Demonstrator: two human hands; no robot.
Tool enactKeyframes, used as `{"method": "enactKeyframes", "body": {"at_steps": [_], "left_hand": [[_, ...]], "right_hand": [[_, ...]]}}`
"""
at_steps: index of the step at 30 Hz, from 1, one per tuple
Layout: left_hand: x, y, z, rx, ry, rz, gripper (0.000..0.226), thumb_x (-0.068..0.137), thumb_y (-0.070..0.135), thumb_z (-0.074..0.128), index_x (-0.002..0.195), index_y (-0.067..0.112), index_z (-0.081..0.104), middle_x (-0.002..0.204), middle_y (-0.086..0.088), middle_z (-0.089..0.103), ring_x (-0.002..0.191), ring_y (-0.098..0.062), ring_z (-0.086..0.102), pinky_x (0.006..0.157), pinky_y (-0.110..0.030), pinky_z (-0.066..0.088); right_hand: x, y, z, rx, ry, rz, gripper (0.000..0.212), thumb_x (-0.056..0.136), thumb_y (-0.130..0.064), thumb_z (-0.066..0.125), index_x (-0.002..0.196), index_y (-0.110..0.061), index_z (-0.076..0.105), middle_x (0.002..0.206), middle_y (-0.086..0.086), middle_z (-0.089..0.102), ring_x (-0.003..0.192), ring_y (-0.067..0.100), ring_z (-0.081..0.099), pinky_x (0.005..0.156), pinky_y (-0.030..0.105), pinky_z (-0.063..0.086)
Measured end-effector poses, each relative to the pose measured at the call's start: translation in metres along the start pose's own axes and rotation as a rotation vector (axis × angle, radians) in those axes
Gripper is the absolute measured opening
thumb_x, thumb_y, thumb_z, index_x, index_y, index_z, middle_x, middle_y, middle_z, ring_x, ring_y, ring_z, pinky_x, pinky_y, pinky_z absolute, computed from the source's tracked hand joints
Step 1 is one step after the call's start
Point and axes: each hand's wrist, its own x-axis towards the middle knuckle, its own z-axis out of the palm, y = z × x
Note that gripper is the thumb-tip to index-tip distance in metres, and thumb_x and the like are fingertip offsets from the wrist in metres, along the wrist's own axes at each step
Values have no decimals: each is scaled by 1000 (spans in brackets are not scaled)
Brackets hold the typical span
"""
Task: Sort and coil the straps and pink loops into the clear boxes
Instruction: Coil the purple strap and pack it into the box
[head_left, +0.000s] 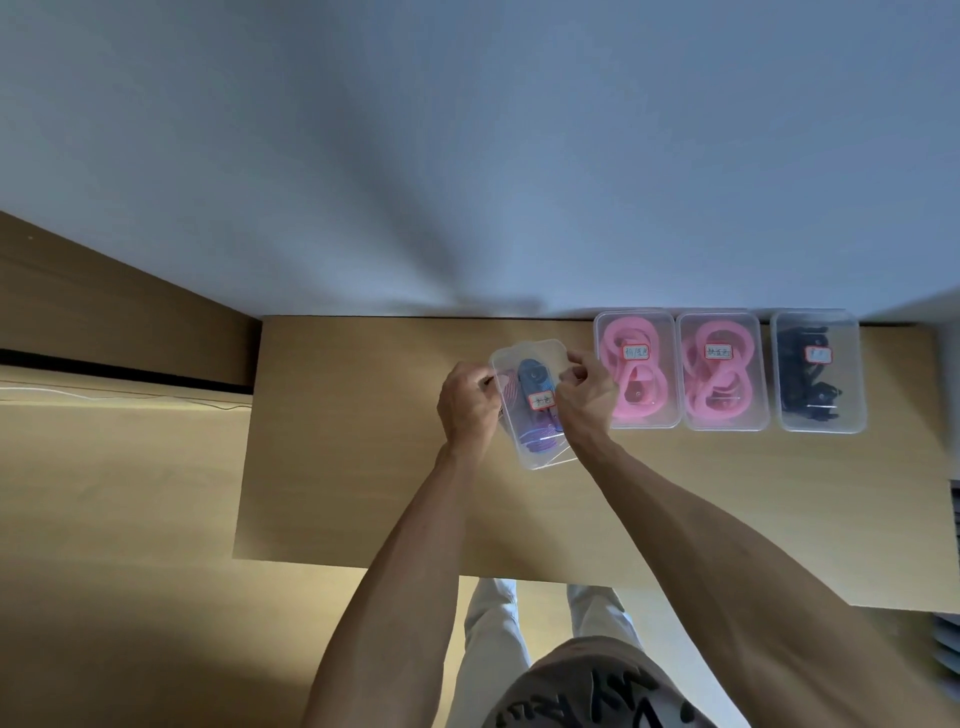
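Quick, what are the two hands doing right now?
Left hand: fingers curled, gripping the left side of the clear box with blue and purple straps.
Right hand: fingers curled, gripping the right side of the same box.

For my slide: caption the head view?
Both hands hold a clear box of blue straps beside three filled boxes.

The left hand (466, 402) and right hand (587, 395) are gripping opposite sides of a clear box (535, 405) holding blue and purple straps (535, 400) on the counter (363, 467). Two boxes of pink loops (636, 371) are sitting just beside it.
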Motion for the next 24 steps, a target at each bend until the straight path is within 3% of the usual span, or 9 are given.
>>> {"method": "enactKeyframes", "body": {"at_steps": [3, 6, 8, 10, 12, 14, 16, 19, 24], "left_hand": [[5, 0, 8, 18, 11, -89, 16, 82, 28, 76, 85, 13, 70, 95, -3, 66, 86, -26, 61, 64, -34, 46], [8, -1, 10, 11, 21, -199, 47, 73, 46, 80, 97, 15, 54, 99, 1, 61, 85, -23, 56, 66, -33, 41], [10, -2, 8, 42, -26, -271, 57, 72, 52, 79, 102, 17, 46, 99, 2, 60, 85, -25, 58, 66, -34, 42], [6, -4, 7, 56, -42, -229, 49, 79, 48, 76, 103, 17, 47, 97, 3, 59, 84, -27, 60, 66, -35, 44], [0, -8, 6, 9, -6, -76, 31, 85, 30, 74, 101, 12, 54, 100, 0, 61, 84, -27, 62, 66, -37, 48], [-7, -12, 7, -14, 28, 62, 11, 88, 11, 69, 96, 8, 62, 104, -5, 62, 85, -25, 64, 67, -40, 52], [-10, -13, 9, -37, 31, 104, 12, 91, 1, 62, 99, 5, 70, 109, -8, 64, 90, -26, 64, 72, -42, 54], [-10, -10, 10, -72, -29, 64, 26, 94, -1, 56, 108, 10, 75, 110, -8, 67, 96, -26, 64, 80, -42, 54], [3, -5, 4, -11, -64, 112, 8, 90, 8, 65, 91, 7, 73, 107, -6, 63, 88, -25, 63, 71, -39, 53]], "right_hand": [[0, -1, -3, -44, 10, -31, 35, 89, 2, 48, 116, -5, 69, 93, 15, 71, 83, 30, 64, 77, 44, 54], [0, -2, -2, -71, 27, -56, 35, 91, -1, 49, 119, -6, 68, 94, 16, 71, 83, 31, 64, 77, 44, 54], [-3, -1, 0, -86, 8, -83, 36, 88, 2, 51, 120, -4, 66, 93, 17, 68, 85, 30, 61, 78, 45, 52], [-6, 0, 2, -105, 1, -114, 37, 85, 4, 54, 120, -3, 65, 92, 16, 65, 87, 25, 53, 79, 44, 49], [-9, 1, 5, -134, 19, -124, 38, 83, 2, 57, 119, -7, 65, 92, 12, 67, 90, 17, 43, 78, 40, 46], [-9, 0, 6, -135, 18, -96, 39, 83, 1, 57, 120, -10, 65, 92, 10, 68, 91, 18, 46, 75, 36, 45], [-4, -1, 5, -145, 15, -68, 40, 82, 1, 56, 119, -12, 66, 92, 9, 69, 87, 20, 53, 68, 31, 43], [-1, -2, 0, -180, 8, -55, 43, 82, 2, 55, 120, -14, 66, 90, 5, 68, 81, 20, 58, 66, 27, 41], [-3, -2, -2, -143, 9, -38, 44, 82, 5, 52, 121, -9, 64, 90, 10, 66, 86, 25, 60, 72, 33, 48]]}}
